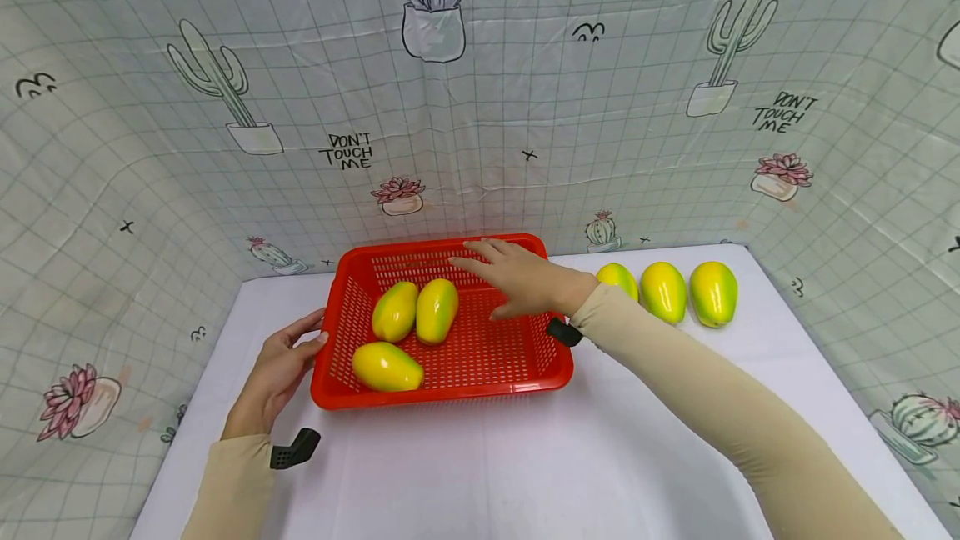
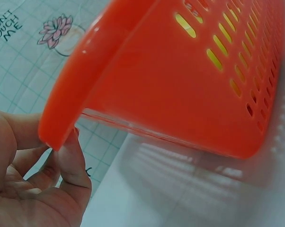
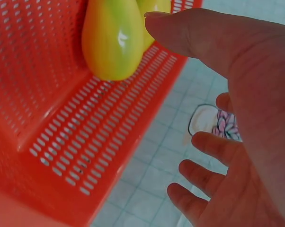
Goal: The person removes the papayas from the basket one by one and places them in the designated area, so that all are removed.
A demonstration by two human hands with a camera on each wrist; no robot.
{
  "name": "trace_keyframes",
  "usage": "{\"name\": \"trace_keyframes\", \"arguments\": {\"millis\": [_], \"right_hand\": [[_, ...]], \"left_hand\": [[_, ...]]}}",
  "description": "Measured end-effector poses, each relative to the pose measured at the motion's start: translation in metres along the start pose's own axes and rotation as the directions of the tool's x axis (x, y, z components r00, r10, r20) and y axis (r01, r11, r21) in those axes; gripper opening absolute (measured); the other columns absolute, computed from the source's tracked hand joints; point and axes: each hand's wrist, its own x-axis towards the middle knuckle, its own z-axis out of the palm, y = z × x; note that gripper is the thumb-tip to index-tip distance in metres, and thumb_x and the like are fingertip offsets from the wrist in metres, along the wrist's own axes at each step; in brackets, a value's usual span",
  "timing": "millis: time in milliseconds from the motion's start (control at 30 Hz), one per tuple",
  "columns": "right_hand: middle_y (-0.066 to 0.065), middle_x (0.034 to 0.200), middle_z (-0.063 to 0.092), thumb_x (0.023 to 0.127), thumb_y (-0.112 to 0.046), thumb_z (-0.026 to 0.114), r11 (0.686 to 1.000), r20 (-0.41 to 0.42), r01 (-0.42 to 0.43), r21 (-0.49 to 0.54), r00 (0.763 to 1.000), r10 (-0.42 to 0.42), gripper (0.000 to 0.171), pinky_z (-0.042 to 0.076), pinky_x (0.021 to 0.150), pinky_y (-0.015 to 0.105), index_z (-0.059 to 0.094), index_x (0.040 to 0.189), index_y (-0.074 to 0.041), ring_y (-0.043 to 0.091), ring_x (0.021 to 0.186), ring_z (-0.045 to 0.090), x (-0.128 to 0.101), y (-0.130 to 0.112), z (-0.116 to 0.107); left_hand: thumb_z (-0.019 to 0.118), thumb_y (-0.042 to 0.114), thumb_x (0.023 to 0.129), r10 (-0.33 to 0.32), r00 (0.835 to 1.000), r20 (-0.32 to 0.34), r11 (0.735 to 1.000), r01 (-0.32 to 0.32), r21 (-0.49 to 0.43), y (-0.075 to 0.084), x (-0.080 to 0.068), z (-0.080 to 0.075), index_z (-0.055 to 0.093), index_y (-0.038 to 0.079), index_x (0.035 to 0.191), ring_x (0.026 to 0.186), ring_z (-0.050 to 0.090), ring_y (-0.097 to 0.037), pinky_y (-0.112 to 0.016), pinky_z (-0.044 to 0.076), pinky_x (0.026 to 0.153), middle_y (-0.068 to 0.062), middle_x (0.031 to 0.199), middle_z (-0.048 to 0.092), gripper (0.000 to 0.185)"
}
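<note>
A red plastic basket (image 1: 487,390) with slotted walls stands on the table. My left hand (image 1: 273,373) holds its left end; in the left wrist view the thumb and fingers pinch the rim (image 2: 66,104) from both sides. Over the right half of the basket hovers my right hand (image 1: 525,277), fingers spread and holding nothing. Inside, toward the left, lie three glossy yellow-green mango-like fruits: one upright-lying fruit (image 1: 394,312), another beside it (image 1: 437,311), and a third across the front (image 1: 387,367). The right wrist view shows the thumb overlapping a fruit (image 3: 114,42).
Three more such fruits sit in a row on the table right of the basket: one partly behind the right forearm (image 1: 617,280), a middle fruit (image 1: 663,292) and an outer fruit (image 1: 714,294). A white cloth (image 1: 450,473) covers the table. Behind hangs a grid-patterned curtain (image 1: 510,107).
</note>
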Motion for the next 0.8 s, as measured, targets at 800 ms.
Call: {"name": "trace_keyframes", "arguments": {"millis": [800], "right_hand": [[0.016,0.172,0.026,0.092,-0.030,0.085,1.000,0.088,-0.026,-0.009,0.996,0.027,0.094,0.027,0.127,0.057,0.031,0.168,-0.018,0.041,0.159,0.023,0.031,-0.011,0.023]], "left_hand": [[0.051,0.011,0.111,-0.009,1.000,-0.008,1.000,0.009,0.010,0.000,0.000,0.001,0.030,0.010,0.167,0.109,0.056,-0.008,-0.012,0.053,0.090,-0.016,0.163,0.031,0.060]]}}
